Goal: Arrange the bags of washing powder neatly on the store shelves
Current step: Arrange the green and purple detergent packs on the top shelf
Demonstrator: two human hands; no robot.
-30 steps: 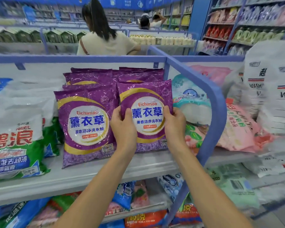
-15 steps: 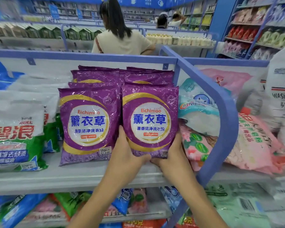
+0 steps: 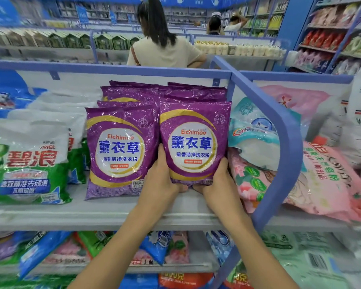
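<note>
Purple bag stands upright at the front of the shelf, touching a matching bag on its left. Left hand and right hand grip its lower corners, fingers curled under the bottom edge. Green bags stand further left.

- The front purple bag stands upright and faces forward, with a gold arc and a white round label in blue characters. The left hand and right hand grip its lower corners.
- A matching purple bag stands just left of it, their edges touching.
- More purple bags stand in rows behind it.
- Green-and-white bags stand upright further to its left.
- A pale blue bag leans just right of it, on slumped pink bags.
- The grey shelf lies under it.
</note>
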